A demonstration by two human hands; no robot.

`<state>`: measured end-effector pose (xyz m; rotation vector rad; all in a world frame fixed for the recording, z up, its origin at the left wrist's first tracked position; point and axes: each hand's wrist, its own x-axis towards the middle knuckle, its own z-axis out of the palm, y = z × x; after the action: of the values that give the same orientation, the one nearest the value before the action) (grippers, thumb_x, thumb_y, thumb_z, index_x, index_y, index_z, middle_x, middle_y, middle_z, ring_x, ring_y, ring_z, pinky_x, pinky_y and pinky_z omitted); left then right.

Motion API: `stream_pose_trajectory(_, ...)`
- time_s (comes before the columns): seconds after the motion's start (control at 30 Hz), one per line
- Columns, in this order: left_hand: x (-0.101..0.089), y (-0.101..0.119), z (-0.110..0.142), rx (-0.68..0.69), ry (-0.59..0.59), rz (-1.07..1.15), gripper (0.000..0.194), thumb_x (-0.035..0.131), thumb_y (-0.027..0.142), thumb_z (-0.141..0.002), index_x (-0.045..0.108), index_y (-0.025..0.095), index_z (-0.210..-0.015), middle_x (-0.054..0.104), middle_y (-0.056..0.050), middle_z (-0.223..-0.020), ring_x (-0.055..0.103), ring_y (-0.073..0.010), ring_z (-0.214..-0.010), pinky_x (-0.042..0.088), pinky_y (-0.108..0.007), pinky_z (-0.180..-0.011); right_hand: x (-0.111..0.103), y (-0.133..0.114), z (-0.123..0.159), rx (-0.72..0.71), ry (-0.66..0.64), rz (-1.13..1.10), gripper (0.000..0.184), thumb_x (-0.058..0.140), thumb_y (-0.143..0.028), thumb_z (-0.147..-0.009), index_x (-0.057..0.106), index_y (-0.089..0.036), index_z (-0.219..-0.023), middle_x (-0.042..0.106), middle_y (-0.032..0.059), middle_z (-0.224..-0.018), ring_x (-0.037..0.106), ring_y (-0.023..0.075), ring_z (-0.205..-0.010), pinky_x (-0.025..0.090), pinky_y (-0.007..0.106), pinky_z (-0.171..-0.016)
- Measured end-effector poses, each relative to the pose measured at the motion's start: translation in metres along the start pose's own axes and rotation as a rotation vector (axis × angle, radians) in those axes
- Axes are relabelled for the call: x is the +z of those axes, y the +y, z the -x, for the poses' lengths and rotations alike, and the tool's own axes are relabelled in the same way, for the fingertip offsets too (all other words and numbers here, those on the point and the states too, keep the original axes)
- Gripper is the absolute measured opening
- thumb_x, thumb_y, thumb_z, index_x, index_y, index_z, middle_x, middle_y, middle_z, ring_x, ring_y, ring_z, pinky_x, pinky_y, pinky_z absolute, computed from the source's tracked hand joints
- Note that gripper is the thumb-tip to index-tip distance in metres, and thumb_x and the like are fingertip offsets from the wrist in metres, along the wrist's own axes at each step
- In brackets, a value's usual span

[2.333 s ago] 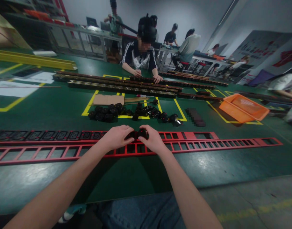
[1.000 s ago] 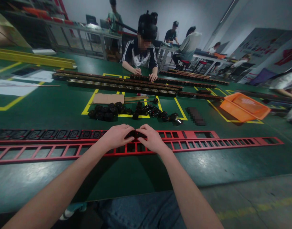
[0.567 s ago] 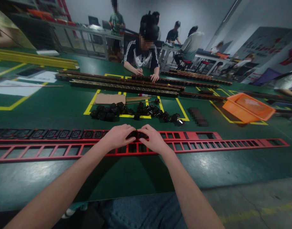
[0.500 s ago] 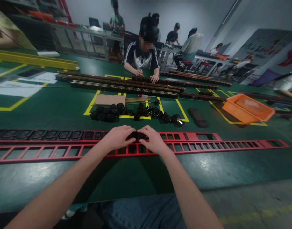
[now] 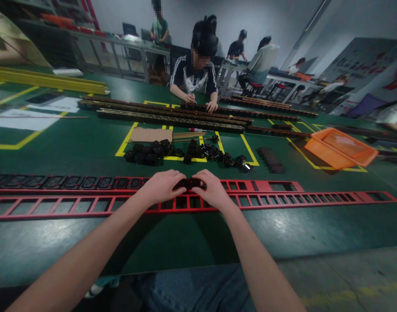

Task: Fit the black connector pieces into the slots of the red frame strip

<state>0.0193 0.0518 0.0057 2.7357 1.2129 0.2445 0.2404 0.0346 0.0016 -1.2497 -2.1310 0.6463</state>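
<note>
Two long red slotted frames lie side by side across the green table: the far frame and the near frame. Black sockets fill the far frame's left part. My left hand and my right hand meet over the far frame, fingers curled, pressing down on a black socket that shows between them. Both thumbs and fingertips rest on it. A loose heap of black sockets lies just beyond, inside a yellow floor marking.
A person sits across the table working on long dark strips. An orange tray stands at the right. A cardboard piece and a dark flat block lie past the heap. Other people work at benches behind.
My hands stay on the same socket in the far frame; it sits lower between my fingers than at first. The view has shifted slightly.
</note>
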Motion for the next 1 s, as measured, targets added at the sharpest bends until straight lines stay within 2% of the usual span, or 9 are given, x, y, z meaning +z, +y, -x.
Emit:
stream_pose_trajectory(0.27,0.0,0.0,0.0,-0.011,-0.001,-0.008,0.033,0.049,0.042,-0.094,0.057,0.022,-0.118,0.067,-0.007,-0.106,0.063,-0.0232,-0.099,0.049,-0.033,-0.078,-0.002,0.0,-0.004,0.062,-0.046,0.021,0.028,0.077,-0.016,-0.077,0.071,-0.018,-0.105,0.059,0.0036,-0.105,0.056,0.0124,-0.078,0.052,0.031,-0.079)
stream_pose_trajectory(0.47,0.001,0.0,0.0,-0.007,0.002,-0.009,0.032,0.05,0.041,-0.094,0.058,0.022,-0.118,0.067,-0.006,-0.105,0.063,-0.0233,-0.098,0.049,-0.033,-0.077,-0.003,-0.001,-0.003,0.027,-0.084,0.045,0.027,0.069,-0.015,-0.085,0.07,-0.02,-0.112,0.058,0.0048,-0.109,0.058,0.0159,-0.093,0.051,0.032,-0.087)
stream_pose_trajectory(0.67,0.001,0.0,0.0,-0.013,0.004,-0.008,0.032,0.049,0.041,-0.094,0.058,0.022,-0.118,0.067,-0.006,-0.104,0.063,-0.0234,-0.098,0.049,-0.033,-0.077,0.0,-0.009,-0.003,0.054,-0.081,0.09,0.027,0.067,-0.013,-0.086,0.068,-0.017,-0.112,0.058,0.0062,-0.11,0.058,0.0174,-0.097,0.05,0.032,-0.09)
stream_pose_trajectory(0.8,0.001,0.0,0.0,-0.015,0.004,-0.005,0.031,0.05,0.04,-0.094,0.059,0.022,-0.117,0.067,-0.006,-0.105,0.063,-0.0229,-0.098,0.049,-0.032,-0.077,0.004,-0.011,-0.003,0.051,-0.064,0.186,0.026,0.066,-0.014,-0.087,0.067,-0.017,-0.113,0.059,0.007,-0.111,0.057,0.0192,-0.102,0.047,0.035,-0.094)
stream_pose_trajectory(1.0,0.001,0.0,0.0,-0.01,0.01,-0.017,0.032,0.05,0.041,-0.094,0.058,0.022,-0.118,0.067,-0.006,-0.106,0.063,-0.0229,-0.099,0.049,-0.033,-0.078,0.005,-0.009,0.0,0.055,-0.043,0.296,0.025,0.066,-0.021,-0.088,0.066,-0.021,-0.113,0.062,0.0061,-0.113,0.054,0.0233,-0.109,0.04,0.041,-0.091)
